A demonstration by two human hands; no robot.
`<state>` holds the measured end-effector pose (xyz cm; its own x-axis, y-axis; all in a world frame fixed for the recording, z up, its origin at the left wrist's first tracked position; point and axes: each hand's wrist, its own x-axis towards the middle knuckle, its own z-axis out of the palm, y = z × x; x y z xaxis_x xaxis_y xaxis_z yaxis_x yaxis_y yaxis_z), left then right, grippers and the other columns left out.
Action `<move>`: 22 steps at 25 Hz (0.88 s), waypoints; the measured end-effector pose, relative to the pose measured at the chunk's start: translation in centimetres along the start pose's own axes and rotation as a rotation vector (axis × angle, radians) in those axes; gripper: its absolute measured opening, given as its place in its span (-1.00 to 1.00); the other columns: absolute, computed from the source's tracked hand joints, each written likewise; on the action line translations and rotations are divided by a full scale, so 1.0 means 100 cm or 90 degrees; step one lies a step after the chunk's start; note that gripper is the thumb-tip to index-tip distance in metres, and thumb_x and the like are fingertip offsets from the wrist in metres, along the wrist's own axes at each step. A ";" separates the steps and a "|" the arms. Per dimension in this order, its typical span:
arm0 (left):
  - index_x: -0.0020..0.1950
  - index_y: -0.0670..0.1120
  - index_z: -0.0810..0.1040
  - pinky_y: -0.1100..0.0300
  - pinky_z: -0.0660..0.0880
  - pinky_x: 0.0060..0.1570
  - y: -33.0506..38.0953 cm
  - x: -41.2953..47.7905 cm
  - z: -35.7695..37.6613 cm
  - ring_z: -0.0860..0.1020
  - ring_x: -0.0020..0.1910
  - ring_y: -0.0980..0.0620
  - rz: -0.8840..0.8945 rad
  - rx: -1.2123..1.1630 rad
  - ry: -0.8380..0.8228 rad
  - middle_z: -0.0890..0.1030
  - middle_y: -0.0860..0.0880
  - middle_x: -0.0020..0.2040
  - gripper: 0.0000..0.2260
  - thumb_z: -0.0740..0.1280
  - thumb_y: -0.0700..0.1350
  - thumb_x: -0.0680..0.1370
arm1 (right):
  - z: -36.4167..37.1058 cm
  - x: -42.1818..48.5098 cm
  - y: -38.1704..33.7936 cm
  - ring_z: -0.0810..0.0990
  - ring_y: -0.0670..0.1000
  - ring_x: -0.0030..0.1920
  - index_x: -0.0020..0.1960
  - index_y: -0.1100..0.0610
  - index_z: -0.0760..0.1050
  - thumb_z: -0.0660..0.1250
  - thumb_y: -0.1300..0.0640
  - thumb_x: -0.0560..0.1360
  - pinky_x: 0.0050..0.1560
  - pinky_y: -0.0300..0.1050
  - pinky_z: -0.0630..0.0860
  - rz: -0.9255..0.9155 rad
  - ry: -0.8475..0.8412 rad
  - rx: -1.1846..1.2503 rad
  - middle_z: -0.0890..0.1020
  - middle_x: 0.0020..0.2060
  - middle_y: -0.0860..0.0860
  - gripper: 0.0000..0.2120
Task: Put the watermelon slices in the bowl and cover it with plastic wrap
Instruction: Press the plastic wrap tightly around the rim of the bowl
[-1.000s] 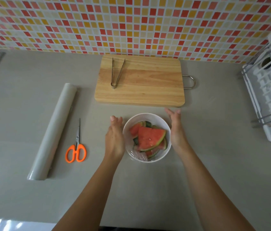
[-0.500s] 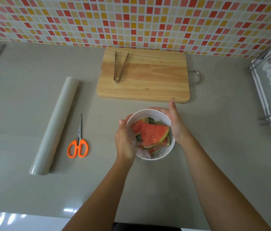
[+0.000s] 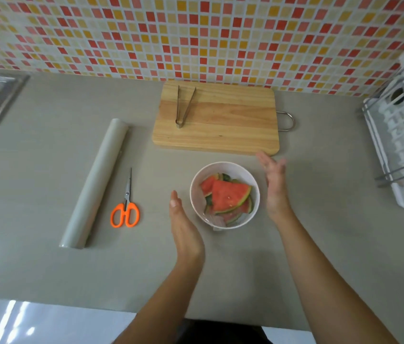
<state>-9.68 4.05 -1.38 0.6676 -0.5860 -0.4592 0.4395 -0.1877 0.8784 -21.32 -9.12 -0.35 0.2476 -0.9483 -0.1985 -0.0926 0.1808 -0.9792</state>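
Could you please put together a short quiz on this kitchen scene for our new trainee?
1. True or false: the tongs lie on the cutting board.
2. What lies between the plastic wrap roll and the bowl? A) scissors B) a knife C) a spoon
3. Fill in: the left hand and the right hand, one on either side of the bowl, are both ___ (open or shut).

Key: 1 true; 2 A; 3 open.

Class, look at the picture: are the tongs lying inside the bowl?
No, the tongs lie on the wooden cutting board, apart from the bowl.
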 end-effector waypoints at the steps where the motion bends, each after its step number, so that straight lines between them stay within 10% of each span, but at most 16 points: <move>1: 0.51 0.10 0.21 0.26 0.11 0.37 -0.010 -0.011 0.003 0.23 0.39 0.31 -0.006 -0.044 0.010 0.25 0.16 0.49 -0.60 -0.07 0.07 0.68 | -0.001 -0.009 0.006 0.30 -0.10 0.39 0.41 0.14 0.27 -0.07 -0.64 0.15 0.38 -0.28 0.17 -0.011 0.016 0.060 0.36 0.38 0.02 0.11; 6: 0.53 -0.04 0.20 0.38 0.39 0.22 -0.010 -0.001 0.038 0.39 0.31 0.29 0.044 -0.213 0.026 0.32 0.07 0.46 -0.59 0.01 -0.01 0.67 | 0.030 -0.038 0.021 0.35 -0.08 0.38 0.40 0.11 0.29 -0.20 -0.32 0.50 0.35 -0.26 0.29 0.016 0.047 0.128 0.39 0.37 0.01 -0.29; 8: 0.52 -0.04 0.21 0.43 0.41 0.10 -0.007 0.017 0.038 0.40 0.30 0.27 0.048 -0.252 0.039 0.32 0.07 0.45 -0.57 0.04 0.03 0.67 | 0.041 -0.044 0.023 0.31 -0.25 0.35 0.42 0.07 0.26 -0.18 -0.39 0.46 0.22 -0.48 0.27 0.009 0.070 0.100 0.36 0.38 -0.08 -0.25; 11: 0.54 0.02 0.17 0.33 0.32 0.20 0.001 0.041 0.034 0.29 0.41 0.19 0.034 -0.225 -0.004 0.25 0.07 0.52 -0.55 0.00 0.10 0.66 | 0.044 -0.055 0.032 0.27 -0.17 0.40 0.44 0.05 0.20 -0.04 -0.59 0.24 0.38 -0.24 0.21 0.006 0.092 0.095 0.31 0.42 -0.05 -0.01; 16: 0.56 0.03 0.07 0.53 0.36 0.03 0.018 0.049 0.013 0.22 0.38 0.21 0.026 -0.119 -0.075 0.14 0.14 0.52 -0.49 -0.21 0.15 0.65 | 0.017 -0.037 0.030 0.39 -0.08 0.29 0.36 0.07 0.30 -0.11 -0.41 0.36 0.29 -0.16 0.29 0.021 0.187 -0.005 0.42 0.26 -0.03 -0.22; 22: 0.55 0.14 0.06 0.37 0.10 0.30 -0.014 -0.003 0.024 0.13 0.46 0.29 0.024 -0.065 -0.027 0.14 0.28 0.47 -0.56 -0.13 0.15 0.66 | 0.019 0.010 0.010 0.33 -0.14 0.36 0.43 0.03 0.23 -0.19 -0.34 0.46 0.39 -0.16 0.24 0.045 -0.075 0.093 0.29 0.42 -0.06 -0.30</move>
<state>-11.89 2.61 -2.12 0.6599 -0.6238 -0.4188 0.4750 -0.0854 0.8758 -19.29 -9.42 -1.63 0.3579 -0.8964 -0.2615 0.0250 0.2892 -0.9570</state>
